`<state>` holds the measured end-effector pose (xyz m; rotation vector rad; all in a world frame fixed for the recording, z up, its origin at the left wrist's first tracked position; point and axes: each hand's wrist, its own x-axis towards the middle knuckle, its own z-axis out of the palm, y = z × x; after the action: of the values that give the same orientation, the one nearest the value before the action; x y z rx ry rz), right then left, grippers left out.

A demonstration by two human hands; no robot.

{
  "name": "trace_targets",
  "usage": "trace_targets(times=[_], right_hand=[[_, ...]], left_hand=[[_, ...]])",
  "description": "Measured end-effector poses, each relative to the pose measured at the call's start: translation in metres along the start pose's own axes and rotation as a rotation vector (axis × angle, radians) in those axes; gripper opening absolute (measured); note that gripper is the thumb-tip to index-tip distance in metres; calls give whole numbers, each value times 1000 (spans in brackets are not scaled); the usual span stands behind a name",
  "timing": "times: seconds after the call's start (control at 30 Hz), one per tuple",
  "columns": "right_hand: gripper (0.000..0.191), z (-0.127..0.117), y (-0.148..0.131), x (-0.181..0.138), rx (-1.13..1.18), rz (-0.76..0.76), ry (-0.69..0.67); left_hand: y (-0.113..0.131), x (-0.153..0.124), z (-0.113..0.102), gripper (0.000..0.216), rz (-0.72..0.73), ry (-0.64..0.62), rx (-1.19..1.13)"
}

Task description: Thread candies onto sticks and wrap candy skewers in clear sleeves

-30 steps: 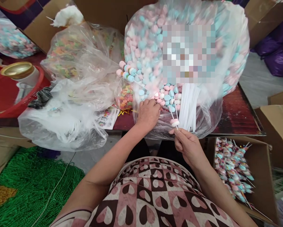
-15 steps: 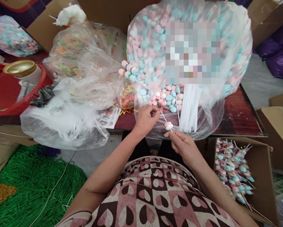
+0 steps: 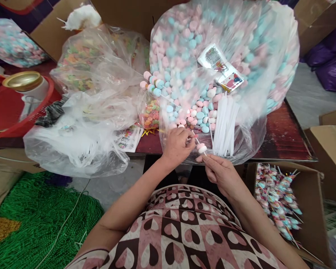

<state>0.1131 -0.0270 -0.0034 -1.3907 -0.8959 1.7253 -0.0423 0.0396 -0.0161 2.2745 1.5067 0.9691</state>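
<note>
My right hand [image 3: 217, 172] pinches the lower part of a thin white candy stick [image 3: 197, 140]. A pink and white marshmallow [image 3: 202, 148] is threaded on the stick just above those fingers. With its thumb and fingers, my left hand [image 3: 179, 146] grips a small red gummy candy [image 3: 195, 136] at the stick's upper end. How far the gummy is on the stick cannot be made out. Behind both hands, loose pink, blue and white marshmallows [image 3: 204, 114] spill from a big clear bag [image 3: 254, 144]. A bundle of white sticks [image 3: 225, 129] lies on that bag's plastic.
Two loaded marshmallow skewers [image 3: 153, 85] lie left of the loose marshmallows. Bags of gummies [image 3: 84, 56] and a red basket [image 3: 51, 97] stand further left. A cardboard box [image 3: 311, 209] of wrapped skewers sits low at right. Green strands [image 3: 44, 220] cover the floor at left.
My left hand has moved slightly right and down, bringing the red gummy to the stick's upper end. The marshmallow and my right hand have barely shifted.
</note>
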Motion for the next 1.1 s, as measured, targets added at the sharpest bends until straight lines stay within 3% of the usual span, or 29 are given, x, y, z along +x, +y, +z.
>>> trace_targets(times=[0.13,0.3,0.57,0.73,0.9,1.0,1.1], right_hand=[[32,0,1,4,87,-27,50],[31,-1,1,4,139,-29,-5],[29,-3,3,2,200,14,-51],[32,-8,7,3,100,33,-66],[34,-20,2,2,87,2,-13],[34,-23,-1,3,106,-13,29],[33,-21,1,5,104,-6,15]], left_hand=[[9,-5,1,13,92,-23,-76],[-1,3,-4,14,-43,-62,-307],[-1,4,-2,14,-87,-63,-414],[-5,7,-4,11,-196,49,-356],[-15,10,-25,9,-240,154,-259],[-15,8,-42,10,-215,99,-205],[-13,4,-54,12,-189,-39,-89]])
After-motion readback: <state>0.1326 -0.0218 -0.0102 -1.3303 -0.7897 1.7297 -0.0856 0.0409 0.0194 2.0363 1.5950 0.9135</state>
